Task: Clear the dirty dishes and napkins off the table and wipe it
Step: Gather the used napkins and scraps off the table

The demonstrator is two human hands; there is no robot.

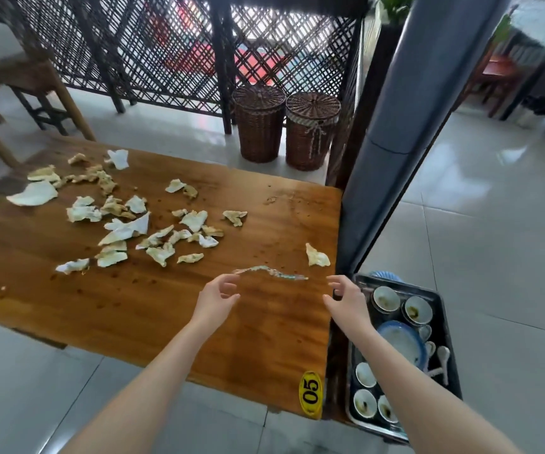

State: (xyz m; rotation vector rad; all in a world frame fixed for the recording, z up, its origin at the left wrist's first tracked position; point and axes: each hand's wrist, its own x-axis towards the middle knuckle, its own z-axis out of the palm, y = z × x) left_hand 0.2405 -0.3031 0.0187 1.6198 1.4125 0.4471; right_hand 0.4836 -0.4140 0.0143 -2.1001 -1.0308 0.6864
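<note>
Loosely curled hands (217, 298) above glossy wooden table (127, 309)

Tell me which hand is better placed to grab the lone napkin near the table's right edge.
Right, likely: the right hand hovers open just short of the lone napkin, while the left hand sits farther off.

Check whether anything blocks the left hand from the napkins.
Nothing visible does. Only bare, crumb-dotted table lies between the left hand and the napkins; the thin strip runs off to its right.
</note>
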